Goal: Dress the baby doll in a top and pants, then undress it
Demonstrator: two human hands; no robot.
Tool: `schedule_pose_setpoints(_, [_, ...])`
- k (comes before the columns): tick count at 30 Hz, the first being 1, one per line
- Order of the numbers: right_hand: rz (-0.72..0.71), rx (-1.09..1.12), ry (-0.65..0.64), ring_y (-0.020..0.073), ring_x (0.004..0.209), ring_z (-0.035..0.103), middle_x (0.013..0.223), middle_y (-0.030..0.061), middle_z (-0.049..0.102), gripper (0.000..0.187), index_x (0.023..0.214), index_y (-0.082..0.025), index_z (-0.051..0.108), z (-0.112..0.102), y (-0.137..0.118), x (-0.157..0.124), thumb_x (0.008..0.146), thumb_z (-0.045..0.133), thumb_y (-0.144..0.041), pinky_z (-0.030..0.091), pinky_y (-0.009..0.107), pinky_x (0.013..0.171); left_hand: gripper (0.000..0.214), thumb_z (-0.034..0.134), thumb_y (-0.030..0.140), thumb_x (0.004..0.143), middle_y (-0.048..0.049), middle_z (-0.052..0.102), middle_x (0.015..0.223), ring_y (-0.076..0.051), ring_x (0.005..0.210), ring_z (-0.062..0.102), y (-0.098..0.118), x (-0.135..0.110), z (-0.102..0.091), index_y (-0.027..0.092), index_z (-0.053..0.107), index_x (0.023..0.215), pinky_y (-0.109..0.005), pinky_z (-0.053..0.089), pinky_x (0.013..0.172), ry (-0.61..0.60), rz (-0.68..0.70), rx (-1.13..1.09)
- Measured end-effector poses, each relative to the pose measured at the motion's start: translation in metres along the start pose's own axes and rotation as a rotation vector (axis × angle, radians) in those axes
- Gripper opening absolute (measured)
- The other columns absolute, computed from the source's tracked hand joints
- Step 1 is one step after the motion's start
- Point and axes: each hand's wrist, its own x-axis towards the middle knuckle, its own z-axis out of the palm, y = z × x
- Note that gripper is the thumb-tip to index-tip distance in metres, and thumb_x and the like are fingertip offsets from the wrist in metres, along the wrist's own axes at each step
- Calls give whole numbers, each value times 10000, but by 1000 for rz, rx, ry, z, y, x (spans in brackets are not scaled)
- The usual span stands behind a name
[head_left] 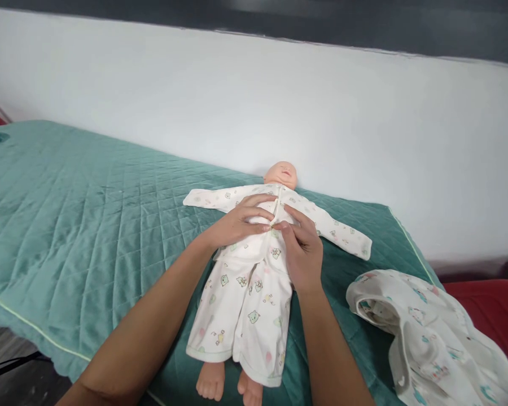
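A baby doll (283, 173) lies on its back on a green quilted mat (88, 208), dressed in a white printed romper (245, 304), bare feet toward me. My left hand (241, 223) rests on the doll's chest with fingers pinching the romper's left front edge. My right hand (302, 248) pinches the right front edge at the chest. The fingertips of both hands meet at the middle closure, where a small snap shows.
A second white printed garment (432, 338) lies crumpled at the mat's right end. A white wall (279, 101) runs behind the mat. Something red (486, 310) sits beyond the right edge. The mat's near edge drops to a dark floor at lower left.
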Motion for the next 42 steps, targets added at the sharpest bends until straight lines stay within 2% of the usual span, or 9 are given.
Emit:
schedule_pose_setpoints(9, [2,2,70,250,1209,623,1245,28,718,221,785,-267,791,1,1,-1,917,623,-324,442,471,1087,183,689,379,898,2,410,1589,-261,1526,269,2,1,0,307,745,1055,-484,340,1218,-8,-19,-30])
schedule_pose_setpoints(17, [-18,-36,36,246,1230,611,1266,15,712,194,817,-285,802,1,3,-1,918,639,-309,427,480,1104,156,694,393,888,1,446,1565,-271,1505,309,3,1,2,294,738,1000,-477,421,1158,35,-14,-12])
schedule_pose_setpoints(24, [-20,-17,13,245,1232,605,1254,28,712,199,810,-265,783,0,4,0,924,621,-289,428,463,1096,18,670,248,868,-38,503,1515,-257,1463,370,2,1,13,240,672,884,-468,476,1083,150,34,92])
schedule_pose_setpoints(29, [25,87,54,230,1214,619,1198,32,723,214,791,-248,749,0,8,0,940,605,-303,436,427,1079,104,620,131,836,-53,574,1446,-252,1386,465,6,0,20,227,658,852,-485,412,1134,219,117,278])
schedule_pose_setpoints(32, [54,139,88,225,1203,617,1197,35,711,206,780,-238,717,0,9,1,935,616,-327,428,418,1078,180,591,111,840,-45,576,1443,-255,1351,489,11,-1,23,241,692,913,-490,381,1144,192,198,438])
schedule_pose_setpoints(36, [94,161,59,225,1249,570,1295,38,644,158,832,-235,657,1,10,4,899,669,-379,410,414,1078,238,545,152,907,-40,553,1461,-261,1368,459,13,-3,24,267,735,991,-497,350,1150,108,297,569])
schedule_pose_setpoints(39, [120,174,41,230,1250,559,1325,49,620,188,852,-231,626,1,10,6,852,720,-394,411,413,1069,284,497,159,946,-37,530,1485,-257,1386,441,12,-3,23,275,753,992,-505,336,1157,90,295,600])
schedule_pose_setpoints(42, [164,200,39,237,1248,562,1327,56,625,199,827,-220,628,0,11,7,846,719,-397,399,419,1085,329,474,178,974,-28,520,1498,-247,1405,428,11,-2,22,317,747,1095,-506,315,1175,80,275,587])
